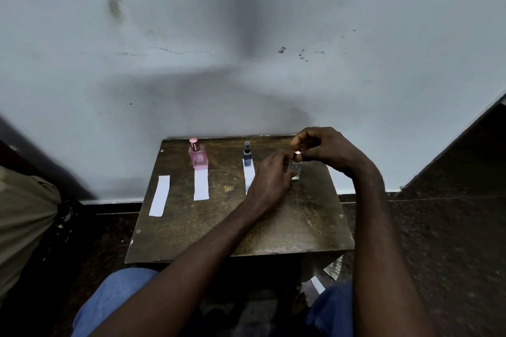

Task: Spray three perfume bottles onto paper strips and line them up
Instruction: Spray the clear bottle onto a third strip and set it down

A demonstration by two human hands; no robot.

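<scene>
A small dark wooden table [287, 227] stands against a stained grey wall [246, 22], and the three perfume bottles stand along its far edge. The pink perfume bottle [197, 156], its pink cap on, stands upright on the far end of a white paper strip [201, 186]. To its right, the dark blue spray bottle [247, 156] stands upright on the far end of a second strip [249, 172], whose near end is hidden behind the left hand [271, 178]. A third strip [159, 195] lies alone near the table's left edge, with no bottle on it. The left hand's fingers are curled around the side of the clear glass bottle [296, 172], which stands upright at the table's far right. The right hand [325, 150] arches over it, thumb and forefinger pinching the shiny rose-coloured cap [298, 155] at the bottle's top; I cannot tell whether the cap is seated or lifted free. Blue-jeaned knees [115, 298] show below the table, and scraps of paper [317, 284] lie on the dark floor.
</scene>
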